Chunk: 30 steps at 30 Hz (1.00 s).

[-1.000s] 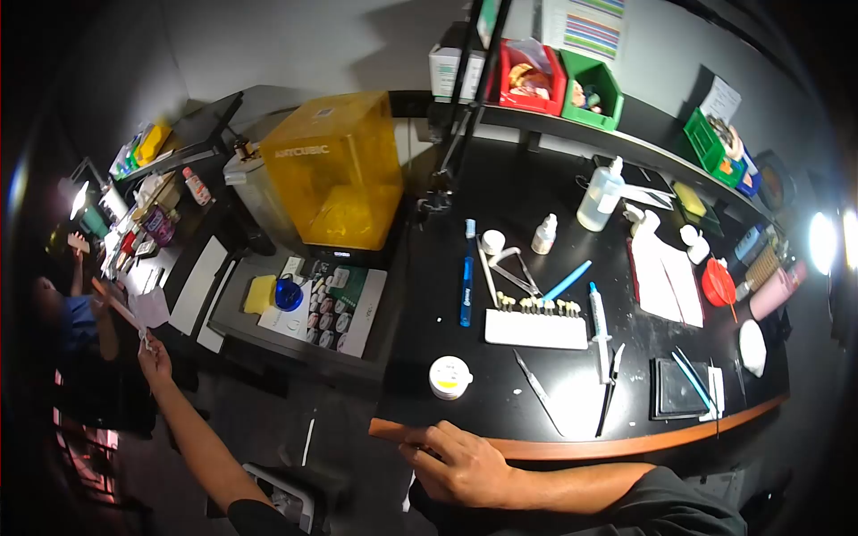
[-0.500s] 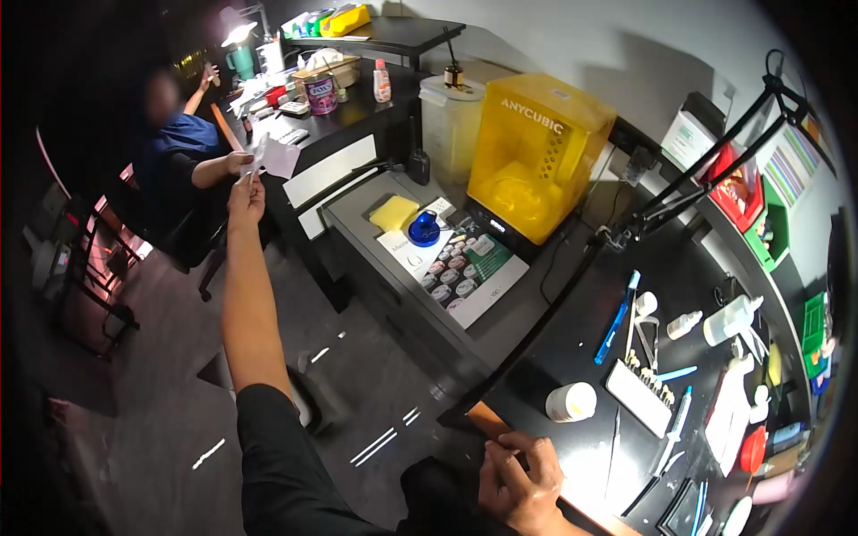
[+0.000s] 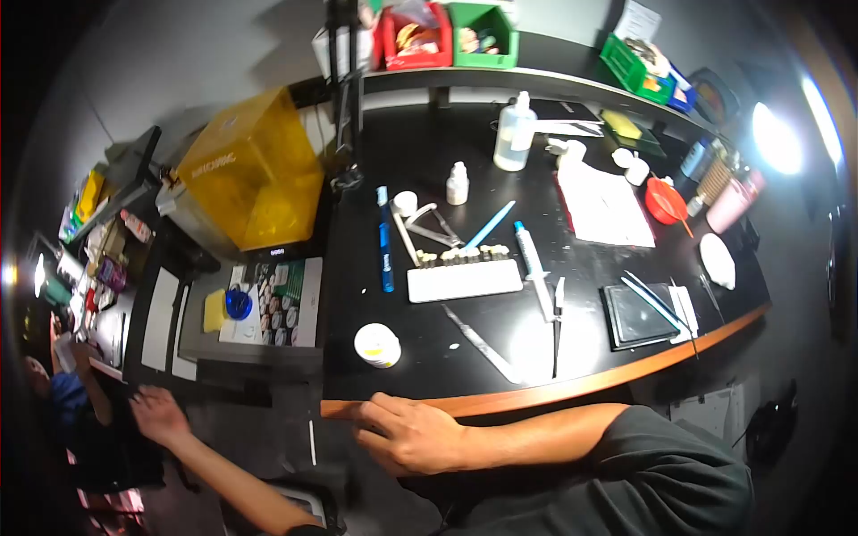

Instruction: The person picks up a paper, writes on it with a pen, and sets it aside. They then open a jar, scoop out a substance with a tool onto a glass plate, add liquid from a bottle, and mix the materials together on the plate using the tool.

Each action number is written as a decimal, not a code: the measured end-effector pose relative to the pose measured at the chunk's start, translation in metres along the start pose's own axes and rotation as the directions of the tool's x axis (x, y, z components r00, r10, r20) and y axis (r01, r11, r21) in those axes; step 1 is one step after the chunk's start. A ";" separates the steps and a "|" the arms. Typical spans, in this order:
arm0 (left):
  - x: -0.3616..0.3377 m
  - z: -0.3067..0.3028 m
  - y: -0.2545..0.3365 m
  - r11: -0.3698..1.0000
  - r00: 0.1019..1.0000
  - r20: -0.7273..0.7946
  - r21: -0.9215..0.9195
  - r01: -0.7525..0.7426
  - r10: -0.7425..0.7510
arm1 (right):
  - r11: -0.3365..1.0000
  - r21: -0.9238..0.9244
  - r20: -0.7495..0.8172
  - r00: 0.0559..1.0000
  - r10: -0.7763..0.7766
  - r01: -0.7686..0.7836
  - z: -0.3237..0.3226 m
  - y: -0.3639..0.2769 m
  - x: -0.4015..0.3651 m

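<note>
My left hand (image 3: 161,415) reaches towards a co-worker (image 3: 67,397), fingers apart, holding nothing I can see. My right hand (image 3: 407,438) curls at the desk edge (image 3: 536,394), perhaps for balance; grip unclear. The white jar (image 3: 377,346) stands just beyond.

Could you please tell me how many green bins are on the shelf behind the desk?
2: one green bin beside the red bin, and a second green bin further right, next to the blue bin.
</note>
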<state>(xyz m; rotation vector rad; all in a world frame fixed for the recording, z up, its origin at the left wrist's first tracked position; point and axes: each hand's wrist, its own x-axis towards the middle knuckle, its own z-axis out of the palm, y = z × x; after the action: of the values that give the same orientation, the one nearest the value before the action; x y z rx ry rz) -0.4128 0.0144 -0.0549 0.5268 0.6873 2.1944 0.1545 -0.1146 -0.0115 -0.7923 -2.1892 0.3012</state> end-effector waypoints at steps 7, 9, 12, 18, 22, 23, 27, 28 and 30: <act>-0.296 0.169 -0.122 0.952 0.893 0.385 0.098 -0.289 0.232 | 0.899 0.430 0.088 0.987 -0.137 0.086 -0.090 -0.011 -0.055; -0.354 0.203 -0.147 0.924 0.872 0.430 0.177 -0.338 0.236 | 0.922 0.343 0.022 0.980 -0.196 0.177 -0.134 -0.010 -0.086; -0.415 0.244 -0.167 0.905 0.775 0.588 0.163 -0.394 0.232 | 0.994 0.092 -0.050 0.998 -0.048 0.052 -0.216 -0.008 -0.134; -0.491 0.352 -0.169 0.727 0.304 0.943 0.302 -0.617 -0.134 | 0.743 -0.256 -0.485 0.747 0.455 -0.619 -0.333 0.013 -0.210; -0.524 0.411 -0.207 0.587 0.059 0.948 0.243 -0.773 -0.314 | 0.600 -0.344 -0.415 0.690 0.593 -0.723 -0.350 0.041 -0.231; -0.531 0.422 -0.217 0.554 0.052 0.936 0.250 -0.794 -0.348 | 0.596 -0.338 -0.389 0.684 0.617 -0.729 -0.350 0.045 -0.228; -0.542 0.440 -0.261 0.455 0.014 0.870 0.271 -0.848 -0.493 | 0.565 -0.417 -0.342 0.699 0.628 -0.712 -0.340 0.052 -0.217; -0.543 0.440 -0.269 0.479 -0.009 0.863 0.271 -0.835 -0.505 | 0.565 -0.427 -0.329 0.704 0.630 -0.706 -0.337 0.056 -0.219; -0.547 0.440 -0.276 0.501 -0.025 0.879 0.248 -0.829 -0.476 | 0.565 -0.423 -0.340 0.702 0.626 -0.708 -0.334 0.060 -0.220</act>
<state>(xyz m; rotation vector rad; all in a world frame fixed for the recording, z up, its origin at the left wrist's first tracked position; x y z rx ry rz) 0.3260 -0.1149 0.0306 2.6843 0.6997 0.6922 0.5397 -0.2182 0.0568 -1.9185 -1.7274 -0.0201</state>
